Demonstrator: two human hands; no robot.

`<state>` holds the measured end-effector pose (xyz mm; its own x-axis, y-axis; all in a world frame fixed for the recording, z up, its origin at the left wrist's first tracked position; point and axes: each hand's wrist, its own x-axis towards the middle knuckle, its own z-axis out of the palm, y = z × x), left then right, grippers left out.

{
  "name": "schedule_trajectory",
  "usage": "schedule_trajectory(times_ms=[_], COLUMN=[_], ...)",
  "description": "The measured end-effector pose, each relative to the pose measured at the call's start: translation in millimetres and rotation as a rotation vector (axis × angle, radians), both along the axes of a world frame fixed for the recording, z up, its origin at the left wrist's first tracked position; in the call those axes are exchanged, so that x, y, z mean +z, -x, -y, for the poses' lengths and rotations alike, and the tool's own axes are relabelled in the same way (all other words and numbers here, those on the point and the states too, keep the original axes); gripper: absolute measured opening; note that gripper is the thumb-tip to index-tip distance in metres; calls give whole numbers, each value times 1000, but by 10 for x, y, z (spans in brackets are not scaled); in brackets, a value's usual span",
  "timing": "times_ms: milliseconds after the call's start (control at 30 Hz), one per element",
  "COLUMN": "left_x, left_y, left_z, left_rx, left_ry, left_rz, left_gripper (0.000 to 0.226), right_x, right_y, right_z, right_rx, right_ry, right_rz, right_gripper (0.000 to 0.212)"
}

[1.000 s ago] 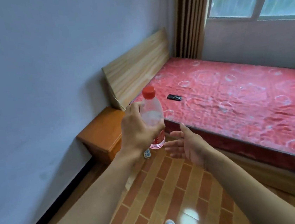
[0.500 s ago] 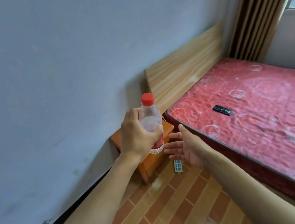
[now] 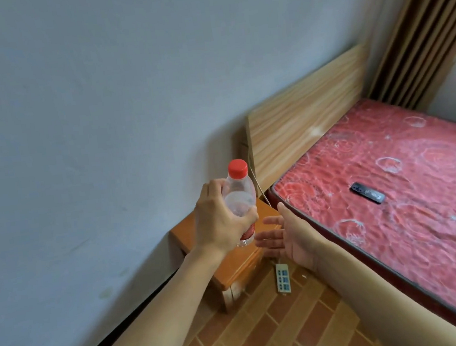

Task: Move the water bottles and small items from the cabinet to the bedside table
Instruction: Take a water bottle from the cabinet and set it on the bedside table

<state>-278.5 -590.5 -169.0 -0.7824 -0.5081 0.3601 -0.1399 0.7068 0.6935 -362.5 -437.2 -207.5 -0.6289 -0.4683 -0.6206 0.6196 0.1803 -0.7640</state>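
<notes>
My left hand (image 3: 220, 219) grips a clear plastic water bottle (image 3: 239, 193) with a red cap and a red label, held upright above the orange wooden bedside table (image 3: 238, 262). The bottle's lower half is hidden behind my fingers. My right hand (image 3: 285, 236) is open, palm turned left, just right of the bottle's base and over the table's right edge. It holds nothing. The table stands in the corner between the grey wall and the bed.
A bed with a red patterned mattress (image 3: 394, 196) and a wooden headboard (image 3: 308, 115) fills the right side. A black remote (image 3: 367, 192) lies on the mattress. A white power strip (image 3: 282, 277) lies on the brick-pattern floor beside the table. Brown curtains (image 3: 418, 31) hang at the far right.
The view has swung left and closer to the bedside table. Both hands kept their pose, with the bottle now over the table top.
</notes>
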Motion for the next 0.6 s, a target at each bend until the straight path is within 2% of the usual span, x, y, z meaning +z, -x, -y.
schedule_trajectory(times_ms=[333, 600], left_x=[-388, -805], left_y=[832, 1600], left_z=[702, 975], left_rx=[13, 105], left_ry=[-42, -87], left_rz=[107, 226], left_gripper=[67, 69], right_x=[-376, -851], right_y=[885, 1828], right_z=[803, 1255], right_rx=[28, 154], right_ry=[-37, -87], right_rz=[91, 177], right_gripper=[62, 57])
